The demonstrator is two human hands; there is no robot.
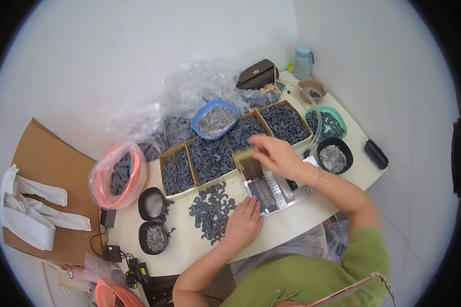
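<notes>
White walls meet behind a pale tabletop that fills the middle of the frame. Right of centre on it sits a silver metal fixture with parallel bars. The right hand is above its far left part, fingers curled closed around the top of a brown, brush-like tool, slightly blurred. The left hand rests at the fixture's near left corner, fingers nearly straight and close together; whether they grip anything cannot be told. Just left lies a loose pile of small dark grey pieces. Beyond, a divided cardboard tray holds many more, with a blue basin of thin metal pins at its far edge. Toward the left of the frame stand two black bowls and a pink basket; at upper right, a green tray and a pale blue jug.
</notes>
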